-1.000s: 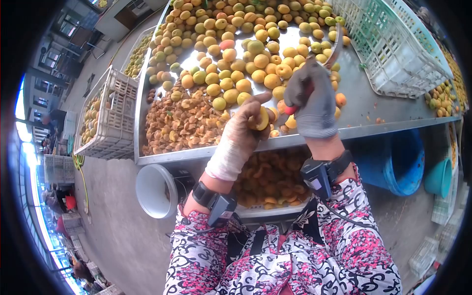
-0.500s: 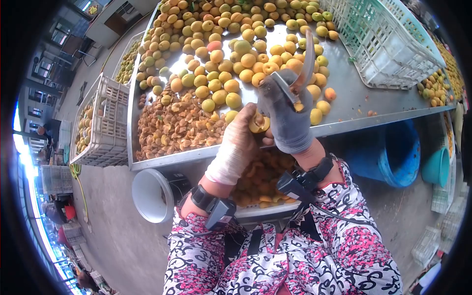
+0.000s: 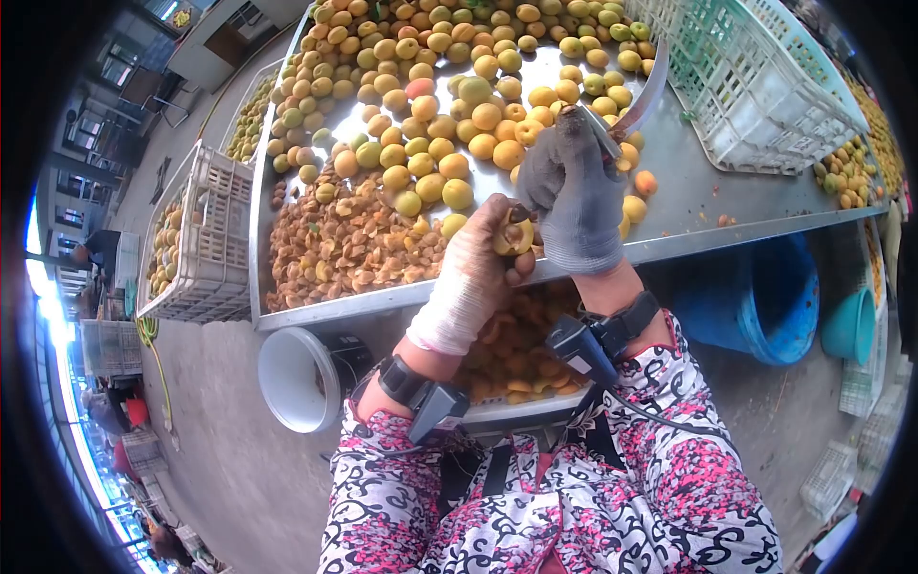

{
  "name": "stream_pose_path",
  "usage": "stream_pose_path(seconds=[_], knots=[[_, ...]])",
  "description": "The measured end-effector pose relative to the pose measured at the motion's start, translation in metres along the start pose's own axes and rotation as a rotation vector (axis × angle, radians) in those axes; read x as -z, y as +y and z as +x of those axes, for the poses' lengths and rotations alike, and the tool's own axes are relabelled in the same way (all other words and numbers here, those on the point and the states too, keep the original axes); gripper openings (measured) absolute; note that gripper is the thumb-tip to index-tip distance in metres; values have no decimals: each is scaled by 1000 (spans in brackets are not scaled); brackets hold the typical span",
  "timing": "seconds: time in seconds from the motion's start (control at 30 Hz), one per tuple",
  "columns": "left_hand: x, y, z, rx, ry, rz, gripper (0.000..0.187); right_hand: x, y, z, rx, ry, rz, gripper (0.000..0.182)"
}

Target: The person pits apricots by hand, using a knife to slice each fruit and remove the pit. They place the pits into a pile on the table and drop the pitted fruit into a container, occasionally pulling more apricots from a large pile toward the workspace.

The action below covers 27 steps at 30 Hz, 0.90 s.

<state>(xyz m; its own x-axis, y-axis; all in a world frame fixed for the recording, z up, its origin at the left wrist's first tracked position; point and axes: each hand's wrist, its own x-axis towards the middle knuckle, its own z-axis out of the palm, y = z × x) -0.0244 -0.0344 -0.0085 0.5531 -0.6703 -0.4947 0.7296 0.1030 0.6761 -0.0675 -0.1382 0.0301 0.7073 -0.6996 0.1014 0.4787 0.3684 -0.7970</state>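
Observation:
My left hand (image 3: 475, 268), in a pale, stained glove with a white wrap, is closed on a cut yellow fruit (image 3: 513, 237) with its inside showing. Just to the right, my right hand (image 3: 579, 196) in a grey glove grips a knife with a curved blade (image 3: 648, 91) that points up and to the right. The right fingers are close beside the cut fruit; whether they touch it cannot be made out. Whole yellow and orange fruits (image 3: 421, 165) lie on the metal table (image 3: 688, 201) beyond my hands. A heap of brown pits (image 3: 335, 253) lies at its near left.
A white-green crate (image 3: 755, 105) stands at the table's right. Another crate (image 3: 206, 239) with fruit is at the left. Below the edge are a white bucket (image 3: 298, 381), a blue barrel (image 3: 755, 301) and a container of cut fruit (image 3: 516, 354) between my forearms.
My right hand has turned, and the knife has swung to the right, its blade now farther from the fruit. My left hand has moved slightly right with the cut fruit.

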Motion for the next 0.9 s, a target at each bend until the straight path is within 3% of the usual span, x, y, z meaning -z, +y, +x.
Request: stream_pose_path(seconds=[0.23, 0.3, 0.33, 0.4, 0.5, 0.7, 0.83, 0.9], knots=[[4, -3, 3, -1, -3, -11, 33, 8, 2, -2, 31, -20, -57, 38], [3, -6, 2, -33, 17, 30, 32, 9, 6, -3, 56, 10, 4, 14], [3, -8, 1, -67, 36, 72, 32, 7, 7, -5, 56, 11, 4, 14], [4, -11, 1, -87, 33, 92, 32, 3, 8, -13, 262, -33, -165, 14], [3, -12, -1, -127, 33, 146, 33, 2, 19, -11, 337, -38, -277, 14], [4, -19, 2, -218, 36, 167, 33, 0, 23, -14, 192, -57, -199, 19], [8, -16, 3, -185, 31, 164, 30, -1, 24, -9, 307, -104, -214, 17], [5, -11, 0, -149, 56, 149, 28, 0, 12, -2, 11, 16, -16, 32]])
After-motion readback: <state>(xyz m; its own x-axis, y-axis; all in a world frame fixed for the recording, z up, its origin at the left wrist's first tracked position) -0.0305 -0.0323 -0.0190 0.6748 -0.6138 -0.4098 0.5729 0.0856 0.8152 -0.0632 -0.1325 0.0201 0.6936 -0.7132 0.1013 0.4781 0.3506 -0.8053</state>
